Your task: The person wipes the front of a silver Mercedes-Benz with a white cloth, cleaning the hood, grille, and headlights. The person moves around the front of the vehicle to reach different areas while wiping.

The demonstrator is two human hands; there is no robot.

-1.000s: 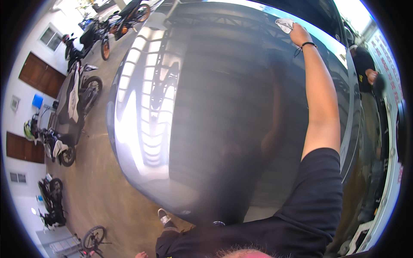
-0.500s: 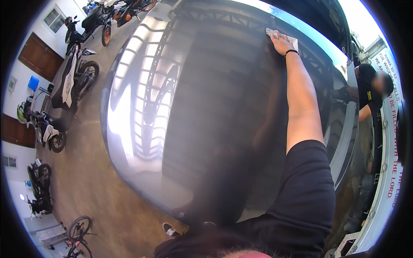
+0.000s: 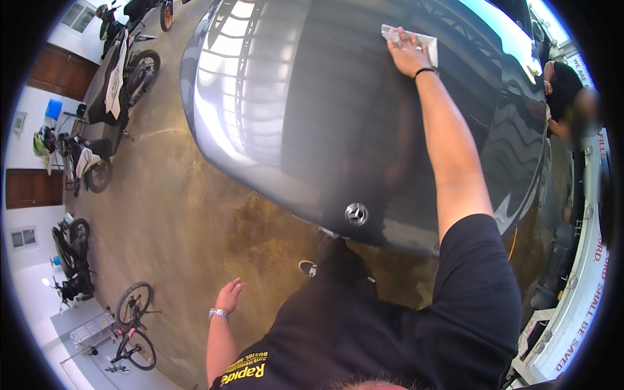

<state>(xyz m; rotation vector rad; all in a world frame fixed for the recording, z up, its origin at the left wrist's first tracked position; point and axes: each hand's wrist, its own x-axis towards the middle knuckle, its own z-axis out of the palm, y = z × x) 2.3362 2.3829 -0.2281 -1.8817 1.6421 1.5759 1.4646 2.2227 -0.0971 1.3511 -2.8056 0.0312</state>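
Note:
On the far right part of a dark grey car hood [image 3: 331, 143], my right hand [image 3: 409, 57] presses a pale folded cloth [image 3: 429, 47] to the glossy paint. Its fingers lie spread over the cloth, and a dark beaded bracelet circles the wrist. Away from the car, low on the left, my left hand [image 3: 227, 296] hangs over the floor with a metal-band watch [image 3: 218, 314] at its wrist. Nothing shows in that hand, and its fingers are loosely stretched. A round silver badge [image 3: 356, 213] sits at the hood's near edge.
Several motorcycles, including a white and black one [image 3: 120, 84], line the left wall. A bicycle [image 3: 133, 328] stands at lower left. Another person [image 3: 564, 91] in dark clothes is at the car's right side. An orange cord [image 3: 513, 244] hangs or lies near the right front corner.
My right hand and the cloth have come nearer and slightly left across the hood. My body has drawn back, bringing the badge, the hood's near edge and my left hand into view.

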